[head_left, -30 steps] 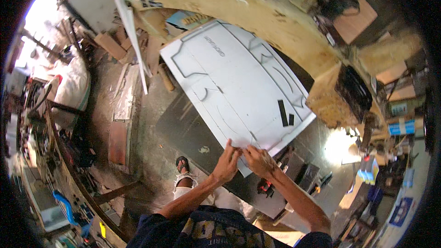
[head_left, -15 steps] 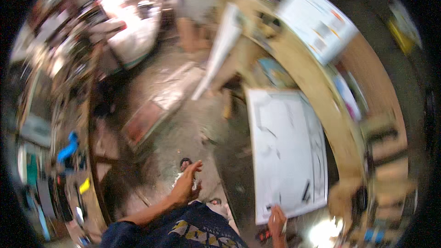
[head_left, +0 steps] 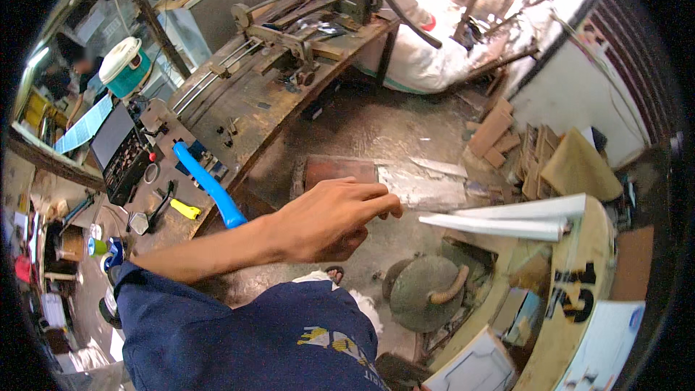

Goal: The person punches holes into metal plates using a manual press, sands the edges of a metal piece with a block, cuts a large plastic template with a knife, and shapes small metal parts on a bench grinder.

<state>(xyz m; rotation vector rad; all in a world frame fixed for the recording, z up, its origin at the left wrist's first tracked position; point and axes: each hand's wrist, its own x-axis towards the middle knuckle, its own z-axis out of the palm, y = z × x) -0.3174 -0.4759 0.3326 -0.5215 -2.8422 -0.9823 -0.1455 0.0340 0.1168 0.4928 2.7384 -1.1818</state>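
My left hand [head_left: 329, 221] reaches across the middle of the view above the floor, its fingers loosely bent and apart with nothing between them. Nearest to its forearm is a long curved blue piece [head_left: 210, 185] at the edge of the workbench [head_left: 264, 119]. A tool with a yellow handle [head_left: 185, 208] lies on the bench left of the blue piece. At the lower right, part of a white board [head_left: 474, 366] with dark lines shows on the pale wooden table [head_left: 590, 246]. My right hand is out of view.
A round stool-like object [head_left: 427, 293] stands on the floor to the right. White strips [head_left: 507, 217] jut from the table's far end. Wood offcuts [head_left: 532, 159] are piled beyond. A laptop-like black object [head_left: 116, 156] and a teal tub [head_left: 127, 69] are at left, near another person [head_left: 87, 76].
The view has swung left toward the workbench. My right hand, earlier at the white board's near edge, has left the view. My left hand looks larger and higher in the picture.
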